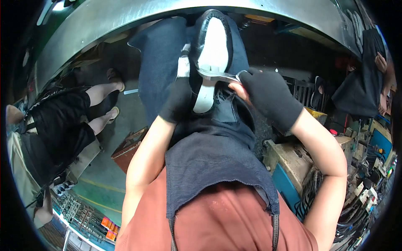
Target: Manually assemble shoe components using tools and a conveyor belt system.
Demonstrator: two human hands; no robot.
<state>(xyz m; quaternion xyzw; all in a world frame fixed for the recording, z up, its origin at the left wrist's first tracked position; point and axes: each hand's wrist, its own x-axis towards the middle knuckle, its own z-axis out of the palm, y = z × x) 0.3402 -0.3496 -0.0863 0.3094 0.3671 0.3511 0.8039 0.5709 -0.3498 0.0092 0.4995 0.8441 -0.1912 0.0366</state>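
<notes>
A black shoe upper with a white insole (214,46) lies bottom up across my lap, over a dark blue apron (217,163). My left hand (178,96), in a black fingerless glove with white tape round a finger, is closed along the shoe's left edge. In my right hand (270,96), also black-gloved, is a pair of metal pincers (217,76). Their curved jaws rest over the insole near its middle; whether they bite on the upper's edge I cannot tell. Below the jaws, the insole's narrower end points toward me, with loose dark lining beside it.
A metal bench edge (125,19) curves across the far side. At left sits a person in dark shorts (63,113), near a brown box (130,146). Machinery with cables (289,159) stands close on my right. Another person in dark clothes (356,92) is at far right.
</notes>
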